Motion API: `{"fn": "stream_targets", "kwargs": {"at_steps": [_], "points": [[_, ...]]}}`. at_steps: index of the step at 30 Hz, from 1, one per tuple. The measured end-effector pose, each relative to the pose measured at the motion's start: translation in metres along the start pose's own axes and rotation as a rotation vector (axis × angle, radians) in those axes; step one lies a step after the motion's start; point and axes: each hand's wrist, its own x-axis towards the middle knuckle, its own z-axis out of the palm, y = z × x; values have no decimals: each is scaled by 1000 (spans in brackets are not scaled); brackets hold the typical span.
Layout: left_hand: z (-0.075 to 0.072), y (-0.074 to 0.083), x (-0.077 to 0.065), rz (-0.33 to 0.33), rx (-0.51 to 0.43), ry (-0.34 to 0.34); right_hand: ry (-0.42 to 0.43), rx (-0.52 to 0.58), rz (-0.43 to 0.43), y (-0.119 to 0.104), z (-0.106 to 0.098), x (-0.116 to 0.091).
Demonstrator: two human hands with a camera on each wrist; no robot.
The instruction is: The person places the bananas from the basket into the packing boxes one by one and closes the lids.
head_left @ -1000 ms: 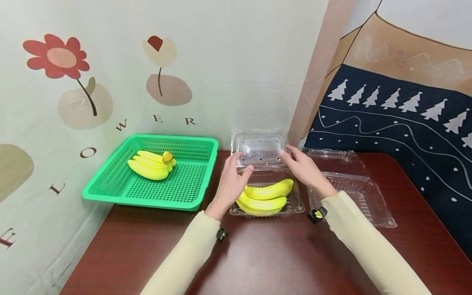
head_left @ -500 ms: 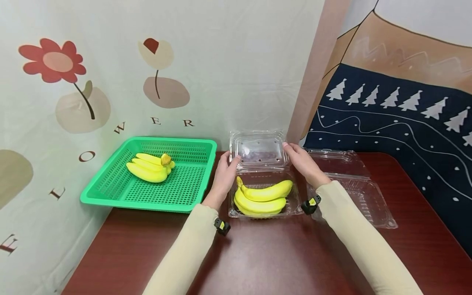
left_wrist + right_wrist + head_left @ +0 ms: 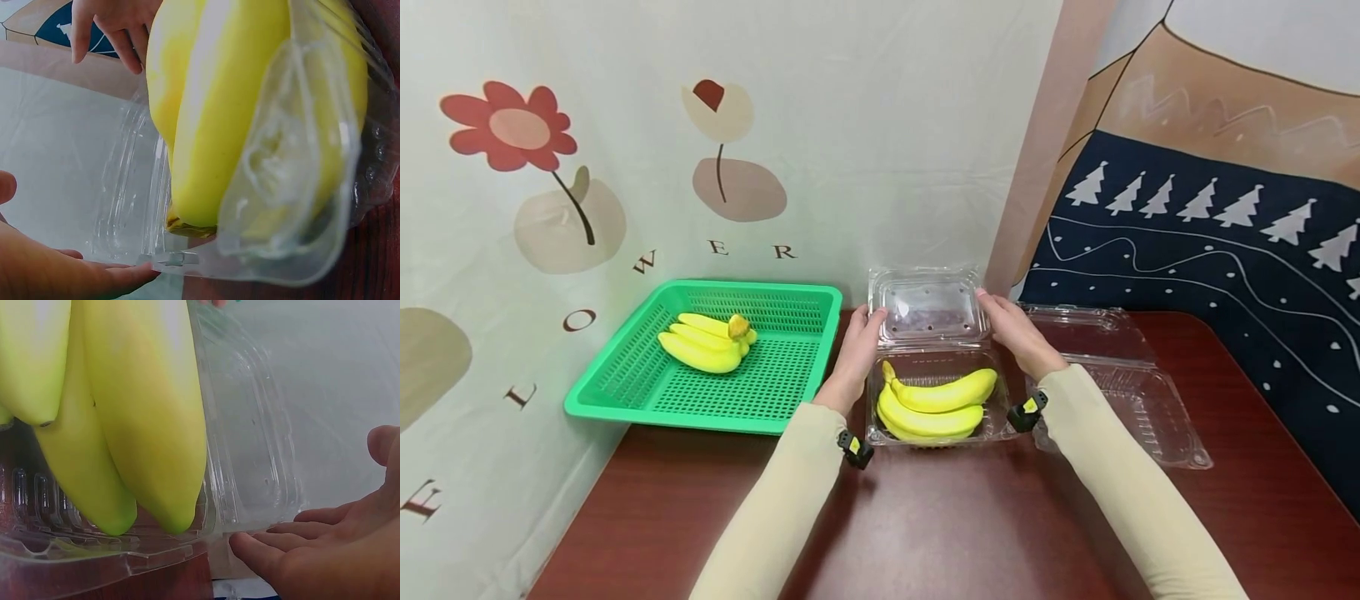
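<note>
A bunch of yellow bananas [image 3: 936, 410] lies in the base of a clear plastic clamshell box [image 3: 1004, 417], whose lid [image 3: 931, 307] stands raised behind it. My left hand [image 3: 856, 354] is at the lid's left edge; in the left wrist view its straight fingers [image 3: 125, 278] reach the hinge corner, the thumb held apart. On the opposite side, my right hand [image 3: 1018, 333] has straight fingers [image 3: 256, 550] by the lid's right edge, near the hinge. Neither hand curls round the lid. Whether the fingertips press on the plastic is hard to tell.
A green plastic basket [image 3: 797, 417] with another banana bunch [image 3: 707, 342] stands on the left of the dark red table [image 3: 925, 517]. To the right, a second clear clamshell box [image 3: 1138, 408] lies open. Printed cloth [image 3: 880, 150] hangs close behind.
Both hands have moved outward to the lid's side edges, the left one away from over the bananas. The banana stem now shows. The lid stays raised.
</note>
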Motion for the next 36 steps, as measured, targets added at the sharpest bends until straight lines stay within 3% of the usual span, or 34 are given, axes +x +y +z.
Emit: {"fn": "stream_targets", "kwargs": {"at_steps": [19,36], "points": [[-4,11,-12,-24,12,-10,18,128,-70,3,-5,-10],[-4,17,-31,79,100,78,42,136,-147,0,-12,-38]]}}
